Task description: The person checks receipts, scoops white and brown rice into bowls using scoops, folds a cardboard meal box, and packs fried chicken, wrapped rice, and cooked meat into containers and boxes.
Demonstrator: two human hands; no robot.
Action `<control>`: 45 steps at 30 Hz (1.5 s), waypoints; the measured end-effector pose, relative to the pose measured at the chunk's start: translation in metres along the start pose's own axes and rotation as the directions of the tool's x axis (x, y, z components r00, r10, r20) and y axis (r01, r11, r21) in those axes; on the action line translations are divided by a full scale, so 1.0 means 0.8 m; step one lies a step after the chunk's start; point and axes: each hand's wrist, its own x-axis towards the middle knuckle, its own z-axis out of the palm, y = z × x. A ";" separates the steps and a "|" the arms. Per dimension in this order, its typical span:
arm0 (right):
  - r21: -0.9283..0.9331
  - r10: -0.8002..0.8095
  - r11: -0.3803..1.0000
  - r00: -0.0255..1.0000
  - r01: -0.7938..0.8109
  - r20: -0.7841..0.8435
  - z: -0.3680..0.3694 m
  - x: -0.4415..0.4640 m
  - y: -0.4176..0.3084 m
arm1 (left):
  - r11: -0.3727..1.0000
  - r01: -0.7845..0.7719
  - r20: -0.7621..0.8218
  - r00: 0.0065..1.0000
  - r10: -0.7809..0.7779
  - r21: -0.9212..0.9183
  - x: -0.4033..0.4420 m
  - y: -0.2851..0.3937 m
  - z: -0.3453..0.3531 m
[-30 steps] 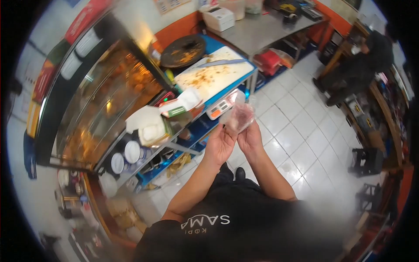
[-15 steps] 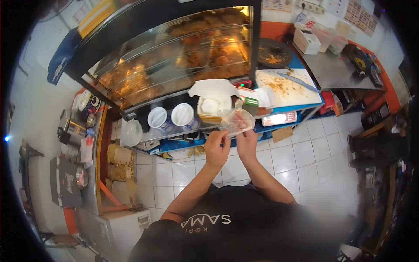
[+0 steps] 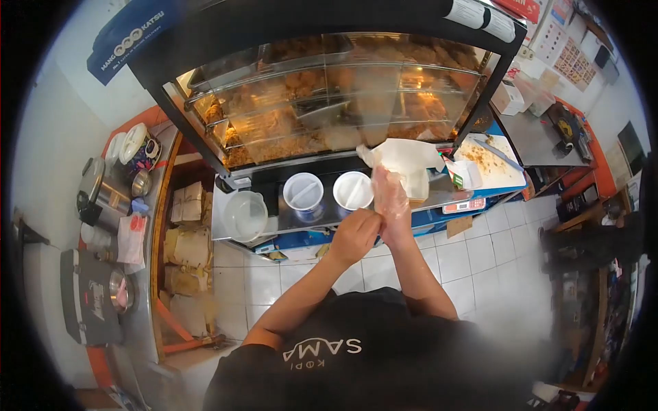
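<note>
My left hand (image 3: 358,235) pinches the cuff of a clear plastic glove (image 3: 388,186), which sits over my right hand (image 3: 395,216); I cannot tell whether those covered fingers are spread. Beyond, two white-lidded cups (image 3: 303,192) and an open box (image 3: 415,186) stand on the surface (image 3: 275,211), before the lit display case (image 3: 329,103).

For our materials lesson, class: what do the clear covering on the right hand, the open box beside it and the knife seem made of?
Clear covering: probably thin plastic film, glossy; it is see-through, with wrinkles and glints. Open box: likely paperboard, matt white, judging by its thin, angular lid. Knife: blade probably metal, judging by its even grey, smooth look.
</note>
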 end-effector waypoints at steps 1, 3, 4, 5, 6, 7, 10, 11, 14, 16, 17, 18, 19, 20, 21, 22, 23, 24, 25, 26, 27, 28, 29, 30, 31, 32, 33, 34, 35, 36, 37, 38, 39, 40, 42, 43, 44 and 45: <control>-0.055 -0.033 0.998 0.996 0.038 0.084 0.003 0.006 0.001 | 0.999 -0.021 0.012 1.000 0.022 -0.031 -0.004 -0.008 -0.004; -0.049 0.048 0.998 0.994 -0.043 0.097 0.010 0.007 0.009 | 0.995 -0.038 0.027 0.999 0.040 -0.091 -0.017 -0.017 -0.011; -0.050 0.086 0.995 0.991 -0.081 0.105 0.012 0.009 0.012 | 0.992 -0.039 0.031 0.999 0.043 -0.118 -0.021 -0.019 -0.015; -0.133 0.099 0.987 0.992 -0.088 0.080 0.012 0.014 0.013 | 0.989 -0.042 0.030 0.998 0.047 -0.143 -0.023 -0.022 -0.016; -0.214 0.113 0.972 0.992 -0.099 0.053 0.013 0.017 0.014 | 0.983 -0.065 0.022 0.997 0.070 -0.169 -0.024 -0.024 -0.015; -0.292 0.127 0.950 0.992 -0.115 0.025 0.013 0.016 0.015 | 0.978 -0.085 0.015 0.996 0.089 -0.193 -0.026 -0.024 -0.015; -0.146 0.225 0.962 0.973 -0.229 -0.046 0.023 0.012 0.023 | 0.960 -0.081 0.025 0.996 0.091 -0.269 -0.030 -0.029 -0.024; -0.134 0.289 0.947 0.956 -0.293 -0.048 0.016 0.014 0.031 | 0.954 -0.070 0.034 0.996 0.084 -0.292 -0.029 -0.030 -0.029; -0.160 0.432 0.881 0.895 -0.446 -0.115 0.015 0.022 0.045 | 0.928 0.015 0.036 0.999 -0.002 -0.373 -0.031 -0.031 -0.038; -0.204 0.366 0.895 0.914 -0.397 -0.174 0.013 0.031 0.056 | 0.918 0.051 0.054 0.998 -0.032 -0.392 -0.039 -0.039 -0.037; -0.198 0.284 0.929 0.945 -0.313 -0.163 0.002 0.040 0.069 | 0.914 0.066 0.062 0.997 -0.045 -0.400 -0.040 -0.044 -0.037; -0.118 0.098 0.987 0.991 -0.108 -0.090 -0.062 0.063 0.115 | 0.907 0.080 0.080 0.995 -0.051 -0.413 -0.038 -0.045 -0.040; -0.106 0.028 0.994 0.998 -0.034 -0.055 -0.064 0.071 0.120 | 0.900 0.094 0.099 0.993 -0.057 -0.426 -0.035 -0.046 -0.044; -0.090 -0.042 0.995 0.999 0.040 -0.021 -0.065 0.080 0.125 | 0.891 0.111 0.120 0.991 -0.064 -0.440 -0.033 -0.045 -0.046; -0.157 0.014 0.987 1.000 -0.016 -0.012 -0.008 0.074 0.087 | 0.882 0.089 0.115 0.993 -0.040 -0.463 -0.029 -0.046 -0.048; -0.224 0.071 0.972 0.997 -0.070 -0.006 0.028 0.071 0.065 | 0.872 0.066 0.108 0.994 -0.015 -0.485 -0.023 -0.046 -0.048; -0.269 0.138 0.954 0.990 -0.131 0.007 0.035 0.070 0.057 | 0.862 0.044 0.101 0.995 0.009 -0.506 -0.018 -0.048 -0.050; -0.315 0.205 0.930 0.979 -0.188 0.020 0.041 0.068 0.050 | 0.851 0.071 0.139 0.990 0.003 -0.521 -0.012 -0.050 -0.054; -0.204 0.201 0.959 0.980 -0.196 0.002 0.065 0.070 0.032 | 0.839 0.100 0.176 0.984 -0.005 -0.535 -0.008 -0.051 -0.059; -0.088 0.201 0.975 0.979 -0.202 -0.019 0.079 0.073 0.024 | 0.825 0.134 0.217 0.976 -0.014 -0.549 -0.006 -0.051 -0.062; -0.243 0.145 0.956 0.985 -0.162 -0.090 0.070 0.084 0.031 | 0.821 0.125 0.220 0.976 0.000 -0.557 -0.006 -0.051 -0.063; -0.287 0.106 0.952 0.994 -0.109 -0.026 0.069 0.092 0.031 | 0.818 0.115 0.222 0.975 0.016 -0.564 -0.005 -0.051 -0.062; -0.326 0.069 0.944 0.997 -0.052 0.039 0.069 0.097 0.031 | 0.813 0.105 0.226 0.974 0.033 -0.573 -0.004 -0.052 -0.062; -0.332 0.031 0.943 0.996 -0.004 0.078 0.069 0.101 0.032 | 0.814 0.103 0.220 0.975 0.031 -0.571 -0.003 -0.052 -0.061; -0.334 -0.006 0.941 0.993 0.045 0.117 0.068 0.106 0.033 | 0.816 0.097 0.213 0.976 0.033 -0.570 0.000 -0.053 -0.060; -0.305 -0.048 0.948 0.990 0.087 0.132 0.070 0.112 0.033 | 0.818 0.088 0.205 0.978 0.037 -0.568 0.004 -0.056 -0.062; -0.273 -0.057 0.958 0.992 0.086 0.113 0.071 0.115 0.032 | 0.817 0.122 0.253 0.967 0.030 -0.563 0.007 -0.060 -0.065; -0.240 -0.066 0.967 0.993 0.087 0.094 0.074 0.118 0.030 | 0.815 0.159 0.301 0.953 0.020 -0.558 0.010 -0.061 -0.071; -0.205 -0.037 0.978 0.998 0.046 0.045 0.076 0.116 0.025 | 0.811 0.197 0.347 0.938 0.009 -0.551 0.011 -0.062 -0.078; -0.168 -0.008 0.986 1.000 0.008 0.000 0.077 0.116 0.019 | 0.833 0.228 0.294 0.952 -0.083 -0.504 0.015 -0.069 -0.088; -0.117 -0.010 0.993 0.999 0.006 -0.034 0.071 0.115 0.014 | 0.849 0.261 0.234 0.958 -0.168 -0.459 0.021 -0.082 -0.102; -0.066 -0.014 0.998 0.998 0.009 -0.068 0.061 0.110 0.005 | 0.881 0.188 0.036 0.981 -0.192 -0.435 0.019 -0.126 -0.107; -0.013 -0.017 1.000 0.994 0.016 -0.105 0.048 0.103 -0.003 | 0.978 0.110 -0.279 0.948 -0.156 -0.175 0.042 -0.155 -0.129; -0.032 -0.052 0.998 0.995 0.050 -0.083 0.032 0.091 -0.008 | 0.799 0.501 -0.407 0.688 -0.601 -0.334 0.043 -0.184 -0.142; -0.070 -0.116 0.991 0.993 0.113 -0.032 -0.008 0.056 -0.012 | 0.691 0.665 -0.732 0.616 -0.291 0.284 0.044 -0.275 -0.161; -0.116 -0.148 0.982 0.989 0.148 0.010 -0.024 0.034 -0.014 | 0.715 0.653 -0.687 0.640 -0.346 0.249 0.044 -0.287 -0.155; -0.163 -0.177 0.969 0.983 0.184 0.054 -0.040 0.010 -0.016 | 0.735 0.644 -0.637 0.661 -0.397 0.210 0.044 -0.296 -0.149; -0.151 -0.092 0.986 0.989 0.074 -0.115 -0.058 -0.007 -0.015 | 0.754 0.636 -0.583 0.681 -0.444 0.168 0.048 -0.299 -0.146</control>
